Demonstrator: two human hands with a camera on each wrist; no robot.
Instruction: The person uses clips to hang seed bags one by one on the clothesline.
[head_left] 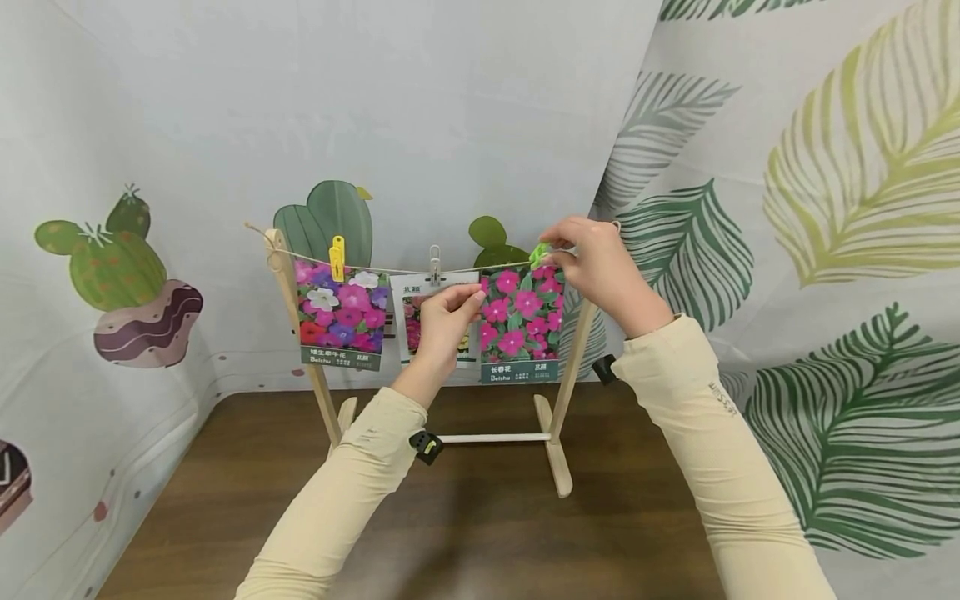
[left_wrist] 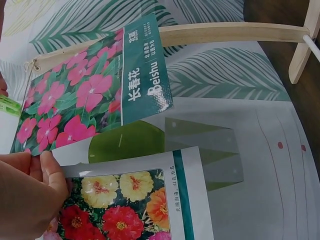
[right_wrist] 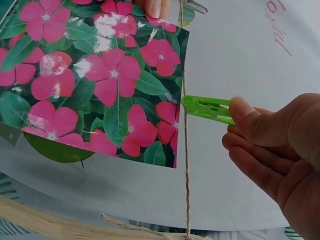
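A seed packet with pink flowers [head_left: 521, 321] hangs at the right end of a twine line [right_wrist: 186, 150]. My left hand [head_left: 444, 325] pinches its upper left edge between thumb and fingers, in front of the middle packet [left_wrist: 122, 210] with red and yellow flowers. With thumb and forefinger my right hand [head_left: 596, 262] pinches a green clothespin [right_wrist: 209, 108]. In the right wrist view the pin's tip is right at the twine and the packet's top edge. The right hand's other fingers [right_wrist: 260, 167] are loosely curled below the pin.
A wooden stand [head_left: 576, 367] carries the twine above a brown table [head_left: 480, 517]. On the left, a yellow clothespin [head_left: 337, 260] holds a packet of mixed flowers [head_left: 341, 317]. A pale clip [head_left: 435, 265] holds the middle packet. A cloth printed with cacti and leaves [head_left: 480, 108] hangs behind.
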